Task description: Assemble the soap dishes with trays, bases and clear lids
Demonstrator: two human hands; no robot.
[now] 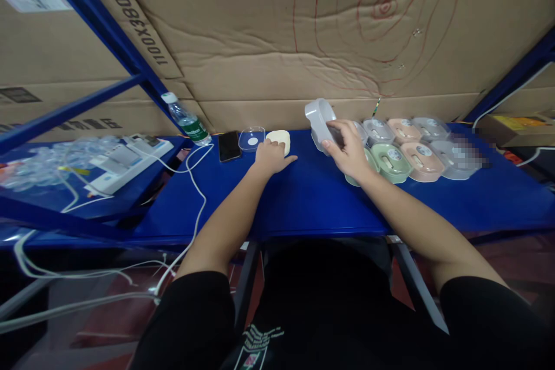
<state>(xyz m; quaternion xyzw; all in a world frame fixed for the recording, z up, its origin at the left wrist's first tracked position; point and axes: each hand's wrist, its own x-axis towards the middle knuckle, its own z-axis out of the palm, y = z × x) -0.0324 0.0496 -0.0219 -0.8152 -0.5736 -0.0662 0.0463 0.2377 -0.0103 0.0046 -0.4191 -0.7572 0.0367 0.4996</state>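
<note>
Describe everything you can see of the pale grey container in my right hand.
The pale grey container looks like smooth plastic, with a curved wall and rounded corners. It is tilted, held at its right side by your right hand, to the left of the grouped coloured containers. Whether its lower edge touches the blue table is unclear.

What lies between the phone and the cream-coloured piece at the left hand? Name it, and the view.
A clear, rounded-square piece lies between the phone and the cream-coloured piece; the head view shows it.
</note>
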